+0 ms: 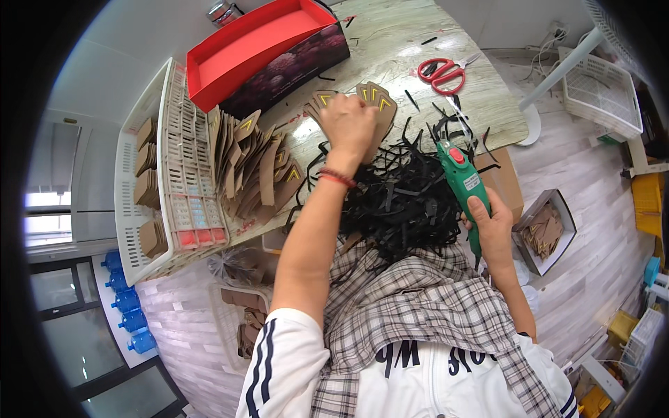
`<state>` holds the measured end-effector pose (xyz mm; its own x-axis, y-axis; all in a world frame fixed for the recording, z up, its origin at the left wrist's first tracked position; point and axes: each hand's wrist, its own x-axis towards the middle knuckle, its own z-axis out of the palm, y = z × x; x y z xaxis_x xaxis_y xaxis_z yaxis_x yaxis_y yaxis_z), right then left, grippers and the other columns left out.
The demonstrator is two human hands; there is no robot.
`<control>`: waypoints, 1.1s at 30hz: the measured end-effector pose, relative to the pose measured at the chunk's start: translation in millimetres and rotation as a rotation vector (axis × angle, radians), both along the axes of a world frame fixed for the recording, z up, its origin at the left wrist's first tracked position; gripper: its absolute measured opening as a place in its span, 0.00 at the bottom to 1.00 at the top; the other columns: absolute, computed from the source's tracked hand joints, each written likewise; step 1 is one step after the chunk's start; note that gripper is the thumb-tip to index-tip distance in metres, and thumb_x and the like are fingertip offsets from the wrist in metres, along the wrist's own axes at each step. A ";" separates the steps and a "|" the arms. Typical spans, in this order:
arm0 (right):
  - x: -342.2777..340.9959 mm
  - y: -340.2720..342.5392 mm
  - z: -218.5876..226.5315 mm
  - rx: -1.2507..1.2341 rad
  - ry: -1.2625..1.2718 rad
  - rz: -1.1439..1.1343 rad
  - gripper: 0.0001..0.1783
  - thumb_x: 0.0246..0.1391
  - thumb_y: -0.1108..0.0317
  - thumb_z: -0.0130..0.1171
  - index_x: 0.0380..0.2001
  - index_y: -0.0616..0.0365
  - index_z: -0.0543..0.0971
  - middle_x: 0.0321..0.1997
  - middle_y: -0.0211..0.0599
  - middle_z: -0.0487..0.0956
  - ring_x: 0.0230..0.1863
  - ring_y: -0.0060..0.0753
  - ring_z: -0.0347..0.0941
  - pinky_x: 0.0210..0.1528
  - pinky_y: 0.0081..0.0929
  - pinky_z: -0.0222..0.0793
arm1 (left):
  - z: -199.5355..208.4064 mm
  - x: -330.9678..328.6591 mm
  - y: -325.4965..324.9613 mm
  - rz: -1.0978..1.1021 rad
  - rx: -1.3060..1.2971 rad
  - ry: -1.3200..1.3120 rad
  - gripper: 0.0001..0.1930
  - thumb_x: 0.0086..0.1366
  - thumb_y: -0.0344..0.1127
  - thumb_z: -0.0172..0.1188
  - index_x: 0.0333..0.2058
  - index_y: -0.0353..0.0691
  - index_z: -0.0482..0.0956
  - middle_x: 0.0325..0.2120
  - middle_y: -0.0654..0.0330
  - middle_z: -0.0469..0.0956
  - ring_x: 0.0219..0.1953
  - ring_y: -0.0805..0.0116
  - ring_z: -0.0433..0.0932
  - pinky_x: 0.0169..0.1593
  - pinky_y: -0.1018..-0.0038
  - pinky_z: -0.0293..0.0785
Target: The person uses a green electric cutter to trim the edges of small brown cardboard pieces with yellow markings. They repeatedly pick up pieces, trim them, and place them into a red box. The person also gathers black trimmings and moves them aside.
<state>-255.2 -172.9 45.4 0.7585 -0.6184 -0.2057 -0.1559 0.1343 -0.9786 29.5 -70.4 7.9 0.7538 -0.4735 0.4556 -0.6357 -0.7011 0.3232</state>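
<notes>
"What are you seeing first, over on the left?"

"Brown cards [146, 180] are standing in little stacks in a white crate [127, 209]. Beside it, a messy pile [237, 160] of more cards is leaning on the counter [390, 49], near a red box [272, 42]."

"And the left hand [350, 127]?"

"It's curling nearly closed over a fan of cards [383, 115], and it's looking like a grip. The fingertips are hiding, though."

"How far along are things?"

"Black strips [397, 195] are lying in a big heap in front of the person, so I'm guessing lots of bits are off already. Many cards are sitting around, but I can't tell which ones are finished."

"What's farther right?"

"Red scissors [440, 76] are lying on the counter. The right hand [493, 223] is wrapping firmly around a green tool [465, 177], whose top end is pointing at some loose strips. Past that, an open box [566, 217] is holding more brown pieces."
</notes>
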 end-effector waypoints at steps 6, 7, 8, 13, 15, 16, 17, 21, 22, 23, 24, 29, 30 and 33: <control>-4.7 0.4 -3.9 0.021 0.015 -0.036 0.20 0.56 0.59 0.61 0.45 0.64 0.76 0.29 0.28 0.75 0.26 0.14 0.69 0.25 0.13 0.65 | -23.3 -11.9 -27.7 0.114 -0.083 0.218 0.12 0.46 0.37 0.70 0.26 0.39 0.77 0.29 0.58 0.77 0.36 0.59 0.74 0.42 0.63 0.67; -2.9 0.6 -4.4 0.022 0.017 -0.041 0.20 0.56 0.59 0.61 0.45 0.64 0.76 0.29 0.27 0.75 0.25 0.14 0.69 0.25 0.13 0.65 | -23.4 -10.7 -27.4 0.097 -0.194 0.284 0.11 0.47 0.36 0.69 0.26 0.38 0.77 0.28 0.58 0.77 0.34 0.61 0.74 0.40 0.64 0.68; -1.1 0.9 -4.8 0.023 0.020 -0.045 0.20 0.56 0.59 0.61 0.45 0.64 0.76 0.29 0.27 0.75 0.25 0.14 0.69 0.25 0.13 0.65 | -23.4 -9.1 -25.4 0.081 -0.305 0.350 0.11 0.47 0.34 0.69 0.26 0.38 0.77 0.26 0.58 0.76 0.32 0.63 0.75 0.38 0.66 0.69; 7.4 4.5 -5.1 -0.002 -0.014 -0.053 0.20 0.56 0.59 0.62 0.45 0.64 0.76 0.26 0.25 0.74 0.23 0.13 0.66 0.24 0.13 0.63 | 16.6 -29.0 -14.2 -0.133 -1.089 0.848 0.08 0.58 0.25 0.60 0.37 0.34 0.75 0.26 0.64 0.75 0.28 0.76 0.74 0.34 0.79 0.70; 12.0 6.5 -2.6 -0.025 -0.022 -0.050 0.21 0.56 0.59 0.62 0.45 0.64 0.76 0.25 0.24 0.73 0.23 0.12 0.65 0.24 0.13 0.62 | 33.6 -41.8 -13.0 -0.179 -1.252 0.996 0.08 0.61 0.24 0.57 0.40 0.33 0.74 0.29 0.63 0.77 0.29 0.77 0.74 0.36 0.81 0.72; 14.9 8.8 0.4 -0.037 -0.028 -0.049 0.21 0.55 0.58 0.62 0.44 0.64 0.76 0.25 0.24 0.73 0.23 0.12 0.64 0.24 0.13 0.62 | 40.5 -49.0 -12.8 -0.197 -1.347 1.059 0.08 0.62 0.24 0.57 0.40 0.33 0.74 0.30 0.62 0.77 0.29 0.77 0.75 0.36 0.81 0.72; 16.2 10.1 2.7 -0.051 -0.030 -0.051 0.21 0.55 0.58 0.62 0.44 0.64 0.76 0.24 0.24 0.73 0.22 0.12 0.64 0.24 0.13 0.62 | 46.1 -57.0 -13.9 -0.217 -1.443 1.127 0.07 0.62 0.24 0.57 0.39 0.33 0.74 0.30 0.62 0.78 0.30 0.76 0.75 0.37 0.81 0.73; 17.4 13.9 8.8 -0.051 -0.024 -0.037 0.21 0.55 0.57 0.62 0.44 0.63 0.76 0.24 0.24 0.73 0.23 0.12 0.64 0.25 0.14 0.62 | 55.3 -76.4 -15.5 -0.168 -1.570 1.174 0.04 0.62 0.26 0.59 0.36 0.36 0.74 0.31 0.62 0.79 0.29 0.76 0.76 0.36 0.81 0.74; 16.5 14.5 9.4 -0.052 -0.022 -0.033 0.21 0.55 0.56 0.62 0.44 0.63 0.76 0.24 0.24 0.73 0.23 0.12 0.64 0.25 0.14 0.62 | 51.4 -77.3 -15.7 -0.170 -1.545 1.142 0.05 0.62 0.27 0.60 0.36 0.37 0.75 0.30 0.64 0.79 0.28 0.78 0.75 0.32 0.83 0.71; 15.8 14.9 10.1 -0.053 -0.020 -0.030 0.21 0.55 0.56 0.62 0.44 0.63 0.76 0.24 0.24 0.73 0.23 0.12 0.64 0.25 0.14 0.62 | 48.8 -78.3 -16.5 -0.163 -1.543 1.148 0.05 0.62 0.27 0.60 0.36 0.37 0.75 0.30 0.64 0.79 0.28 0.79 0.75 0.31 0.84 0.70; 15.4 15.4 11.1 -0.055 -0.023 -0.031 0.21 0.55 0.56 0.62 0.44 0.63 0.76 0.24 0.24 0.73 0.23 0.12 0.64 0.25 0.14 0.62 | 47.2 -79.5 -17.3 -0.156 -1.540 1.155 0.05 0.62 0.28 0.60 0.36 0.38 0.75 0.30 0.65 0.79 0.28 0.80 0.75 0.30 0.84 0.68; 15.7 14.9 13.4 -0.059 -0.023 -0.035 0.21 0.56 0.56 0.62 0.44 0.63 0.76 0.24 0.25 0.73 0.23 0.12 0.65 0.25 0.13 0.63 | 42.5 -89.5 -23.2 -0.173 -1.544 1.203 0.03 0.61 0.27 0.61 0.34 0.39 0.76 0.29 0.66 0.79 0.27 0.81 0.74 0.30 0.84 0.65; 15.5 14.9 13.4 -0.061 -0.025 -0.037 0.21 0.56 0.56 0.62 0.44 0.63 0.76 0.25 0.25 0.73 0.23 0.12 0.65 0.25 0.13 0.63 | 39.6 -90.8 -23.3 -0.172 -1.536 1.211 0.02 0.61 0.27 0.61 0.33 0.39 0.77 0.29 0.66 0.80 0.26 0.81 0.74 0.30 0.84 0.66; 14.1 13.5 12.9 -0.066 -0.023 -0.040 0.21 0.56 0.56 0.62 0.44 0.63 0.76 0.25 0.25 0.74 0.23 0.12 0.65 0.25 0.13 0.63 | 39.1 -96.8 -23.2 -0.176 -1.532 1.237 0.02 0.61 0.27 0.61 0.33 0.39 0.77 0.28 0.65 0.80 0.26 0.81 0.74 0.30 0.84 0.67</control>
